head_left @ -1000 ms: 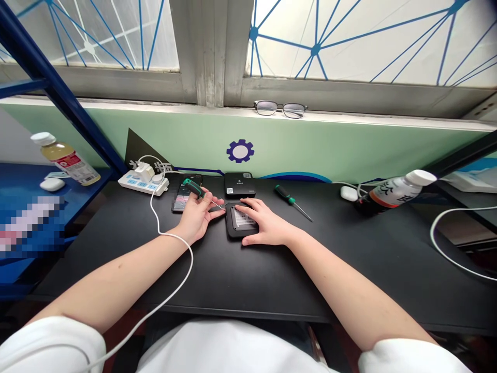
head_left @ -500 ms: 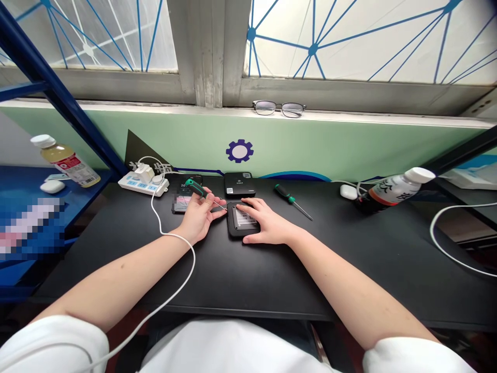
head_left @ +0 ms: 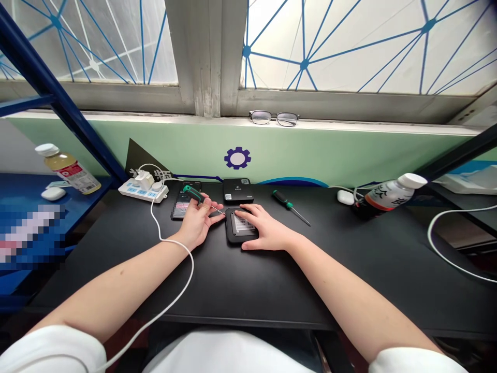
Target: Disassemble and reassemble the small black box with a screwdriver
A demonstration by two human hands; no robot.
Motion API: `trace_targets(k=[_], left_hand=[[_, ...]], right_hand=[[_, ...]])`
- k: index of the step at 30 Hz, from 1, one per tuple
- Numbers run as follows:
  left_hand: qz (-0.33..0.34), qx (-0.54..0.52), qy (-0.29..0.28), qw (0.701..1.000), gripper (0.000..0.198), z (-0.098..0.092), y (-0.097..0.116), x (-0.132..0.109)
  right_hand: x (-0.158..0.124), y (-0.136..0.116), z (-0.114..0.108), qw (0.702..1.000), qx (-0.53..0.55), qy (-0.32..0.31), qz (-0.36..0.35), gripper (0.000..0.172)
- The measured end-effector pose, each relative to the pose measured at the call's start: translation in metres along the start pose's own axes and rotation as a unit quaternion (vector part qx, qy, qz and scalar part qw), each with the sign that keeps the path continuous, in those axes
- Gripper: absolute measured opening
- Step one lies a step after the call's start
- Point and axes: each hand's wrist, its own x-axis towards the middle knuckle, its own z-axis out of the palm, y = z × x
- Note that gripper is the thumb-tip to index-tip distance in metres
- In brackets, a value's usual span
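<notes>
My left hand point(head_left: 198, 223) grips a green-handled screwdriver point(head_left: 193, 194); its thin shaft points right to the top left corner of a small black device point(head_left: 239, 228) with a white label. My right hand point(head_left: 266, 229) lies flat with spread fingers on that device's right side, pressing it to the black desk point(head_left: 248, 274). A phone point(head_left: 184, 201) lies just behind my left hand.
A second black box point(head_left: 237, 189) and another green screwdriver point(head_left: 290, 207) lie behind the device. A white power strip point(head_left: 143, 191) with a cable sits at the left, two drink bottles point(head_left: 388, 195) point(head_left: 68, 167) at either side, and glasses point(head_left: 274, 117) on the sill.
The view has tilted slightly so everything sits a little lower and to the left. Both hands keep their places on the screwdriver and the device.
</notes>
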Motion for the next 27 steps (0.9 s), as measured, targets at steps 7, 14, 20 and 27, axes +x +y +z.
trace_targets(k=[7,14,20,27], left_hand=[[-0.006,0.011,-0.025,1.0,0.06,0.0034,0.0035,-0.0028],[-0.006,0.013,-0.024,1.0,0.057,0.0029,0.0025,-0.0036],[0.001,0.017,-0.012,1.0,0.055,0.0028,0.0021,-0.002],[0.035,0.033,-0.008,0.999,0.056,0.0054,-0.0007,-0.0013]], right_hand=[[-0.0002,-0.0021,0.0002,1.0,-0.009,0.006,0.008,0.102],[-0.0009,-0.0005,0.0016,1.0,-0.001,0.011,0.005,0.101],[-0.0002,-0.0003,0.002,1.0,-0.01,0.005,0.011,0.103],[-0.0006,-0.0006,0.0009,1.0,-0.004,0.003,0.006,0.103]])
